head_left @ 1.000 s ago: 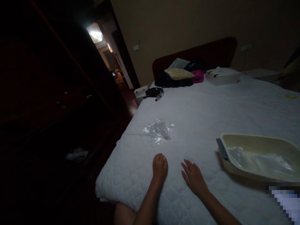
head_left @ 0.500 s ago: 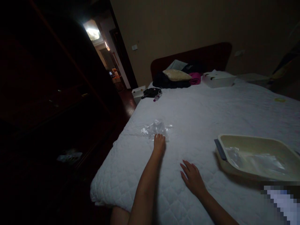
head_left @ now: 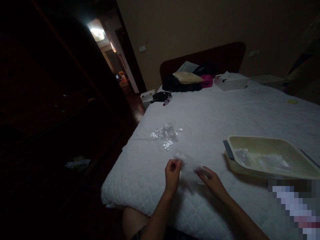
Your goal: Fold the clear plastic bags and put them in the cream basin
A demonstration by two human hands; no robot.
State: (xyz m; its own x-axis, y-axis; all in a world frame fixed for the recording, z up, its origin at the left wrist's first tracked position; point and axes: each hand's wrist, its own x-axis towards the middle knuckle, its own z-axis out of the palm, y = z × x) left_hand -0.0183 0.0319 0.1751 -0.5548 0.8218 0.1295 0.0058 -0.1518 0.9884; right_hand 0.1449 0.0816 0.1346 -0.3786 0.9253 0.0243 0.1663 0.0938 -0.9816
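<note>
A clear plastic bag (head_left: 188, 166) is stretched between my two hands just above the bed, partly blurred by motion. My left hand (head_left: 173, 171) pinches its left edge between thumb and fingers. On the right side, my right hand (head_left: 210, 180) grips the same bag, fingers bent around its edge. Beyond my hands lies a crumpled pile of clear plastic bags (head_left: 166, 135) on the white quilted bed cover (head_left: 140, 180). To the right stands a cream plastic tub (head_left: 265, 138) with grey handles, and flat clear plastic bags (head_left: 273, 161) rest inside it.
Toward the headboard (head_left: 205, 60) are a cushion (head_left: 187, 77), dark cloth, a pink roll (head_left: 206, 81) and a white box (head_left: 231, 81). A small bottle (head_left: 167, 100) and a black bag (head_left: 161, 96) lie at the far left edge. Dark floor borders the bed's left side.
My left hand has drawn back from the pile with a clear plastic bag. My right hand, open before, has closed on the bag's other side. The view has shifted slightly.
</note>
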